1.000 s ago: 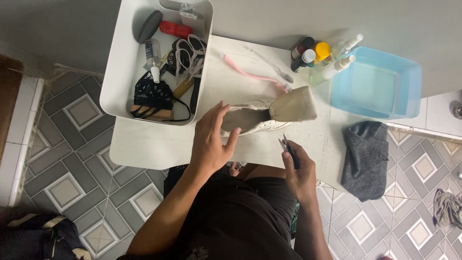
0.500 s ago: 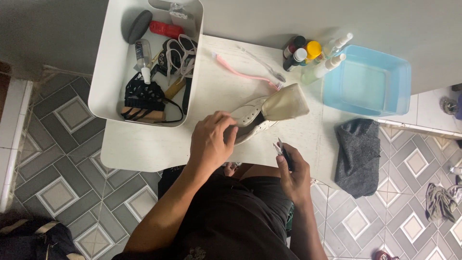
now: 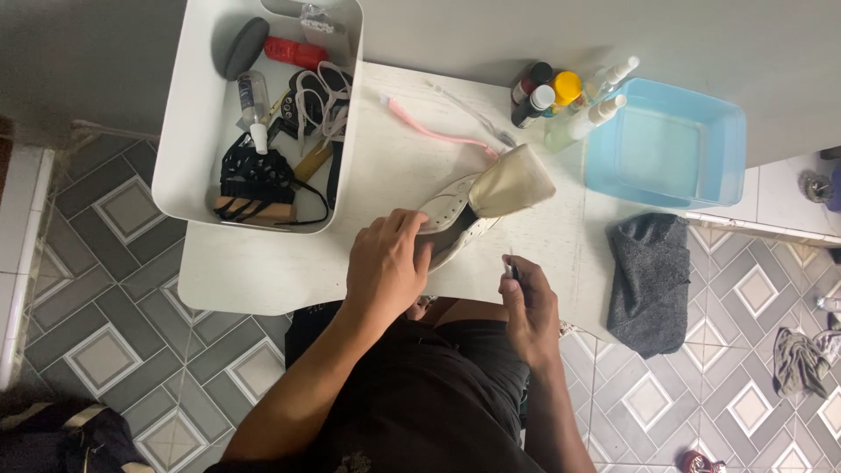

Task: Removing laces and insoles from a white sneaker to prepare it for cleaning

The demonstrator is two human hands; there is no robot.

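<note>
At the near edge of the white surface [image 3: 263, 271], the person's right hand [image 3: 530, 302] is closed in a fist around a thin dark tool [image 3: 512, 267], whose pale tip pokes up just past the knuckles (what kind of tool it is cannot be made out). The left hand [image 3: 387, 267] lies a little farther in, palm down, its fingers [image 3: 412, 229] curled over the heel end of a white shoe [image 3: 455, 219] and pressing it onto the surface. The shoe lies tilted on its side near the middle of the surface, between the two hands, with a cream cloth [image 3: 512, 182] stuffed into or draped over its far end.

Off the right edge of the surface, a dark grey towel [image 3: 648, 271] hangs down toward the tiled floor [image 3: 114, 289].

Past the shoe, a pink toothbrush [image 3: 434, 131] lies flat, its handle running toward the shoe, and a clear one [image 3: 464, 109] lies just beside it. At the far left corner stands a white plastic bin [image 3: 188, 131] holding a clear spray bottle [image 3: 254, 101], white laces [image 3: 320, 96], a black laced item on a wooden brush [image 3: 254, 180], a red tube [image 3: 293, 52] and a grey oval pad [image 3: 245, 45].

Toward the far right corner, a cluster of small bottles [image 3: 556, 96] (dark, yellow-capped and clear spray ones) stands close together, just beside a light blue basin [image 3: 670, 144] that overhangs the right edge.
</note>
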